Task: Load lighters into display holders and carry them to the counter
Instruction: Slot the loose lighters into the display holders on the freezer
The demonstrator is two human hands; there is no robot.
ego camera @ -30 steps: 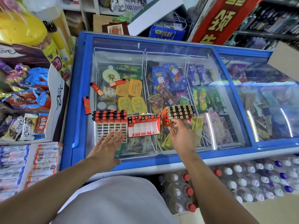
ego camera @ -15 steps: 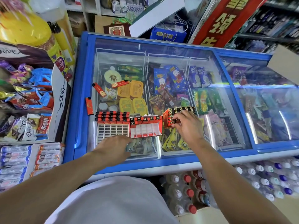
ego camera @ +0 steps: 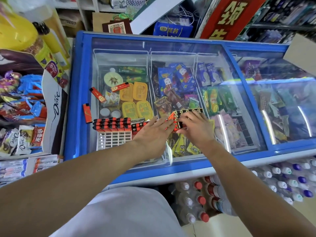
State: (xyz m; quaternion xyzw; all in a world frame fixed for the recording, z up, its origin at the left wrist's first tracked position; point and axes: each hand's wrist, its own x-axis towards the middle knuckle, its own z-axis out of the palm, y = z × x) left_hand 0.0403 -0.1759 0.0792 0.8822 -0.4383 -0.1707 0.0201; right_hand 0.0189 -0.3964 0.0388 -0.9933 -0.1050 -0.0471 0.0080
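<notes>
Freezer lid (ego camera: pixel 171 47) serves as tabletop. Right hand (ego camera: pixel 196 129) grips the tilted lighter tray (ego camera: pixel 188 112); left hand (ego camera: pixel 152 134), fingers straight, lies over the red holder (ego camera: pixel 139 126). White holder (ego camera: pixel 113 132), part-filled, beside it. Three loose lighters (ego camera: pixel 86 113) lie far left.

Both forearms are bare from the lower edge of the view up to the hands, with no sleeve, cuff or glove on either. The left hand (ego camera: pixel 153 134) and the right hand (ego camera: pixel 195 130) carry no ring, and neither wrist shows a watch or band. Below the hands, between the two forearms, lies a plain light grey garment (ego camera: pixel 119 214), smooth and unmarked.
</notes>
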